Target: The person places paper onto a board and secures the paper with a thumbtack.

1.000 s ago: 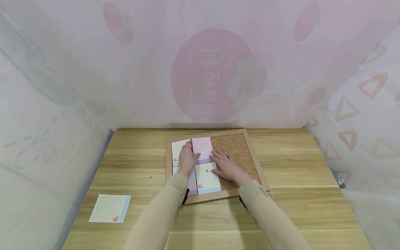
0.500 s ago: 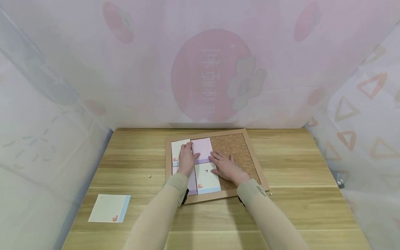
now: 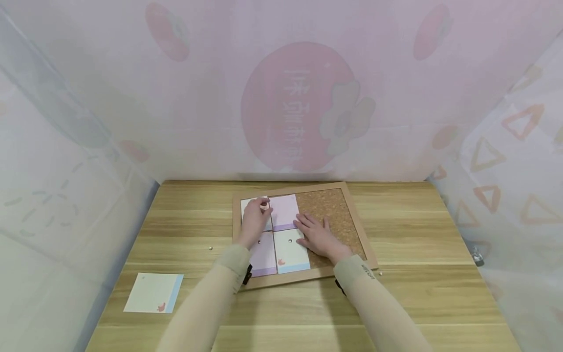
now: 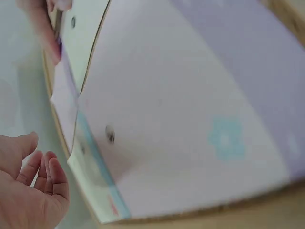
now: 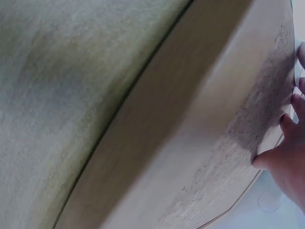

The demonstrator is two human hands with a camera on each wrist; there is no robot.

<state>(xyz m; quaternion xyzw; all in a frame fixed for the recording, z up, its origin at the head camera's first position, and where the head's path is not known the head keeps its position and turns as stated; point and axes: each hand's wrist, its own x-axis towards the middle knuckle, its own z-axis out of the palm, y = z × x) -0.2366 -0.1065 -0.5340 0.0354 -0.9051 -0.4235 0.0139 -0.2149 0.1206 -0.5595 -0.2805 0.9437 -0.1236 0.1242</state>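
A framed cork board [image 3: 330,205] bears two rows of paper notes at its left. My left hand [image 3: 254,222] is over the upper white note [image 3: 246,204], hiding much of it. The left wrist view shows that hand [image 4: 33,188] with fingers loosely bent, nothing visible between them and the thumb. A small tack [image 4: 83,149] stands in that note. Spread fingers of my right hand [image 3: 318,235] rest at the right edges of the upper pink note [image 3: 283,210] and lower white note [image 3: 292,254]. A lower purple note [image 3: 264,256] and the lower white one each bear a tack.
A loose white note with a blue edge [image 3: 151,293] lies on the table's left. One small tack [image 3: 210,248] is left of the board, another [image 3: 380,274] by its lower right corner. A shiny object [image 3: 477,255] is beyond the table's right edge.
My left hand has moved slightly left and its thumb and fingers have lifted from the seam between the upper notes, uncovering the lower purple note's tack. My right hand has barely moved.
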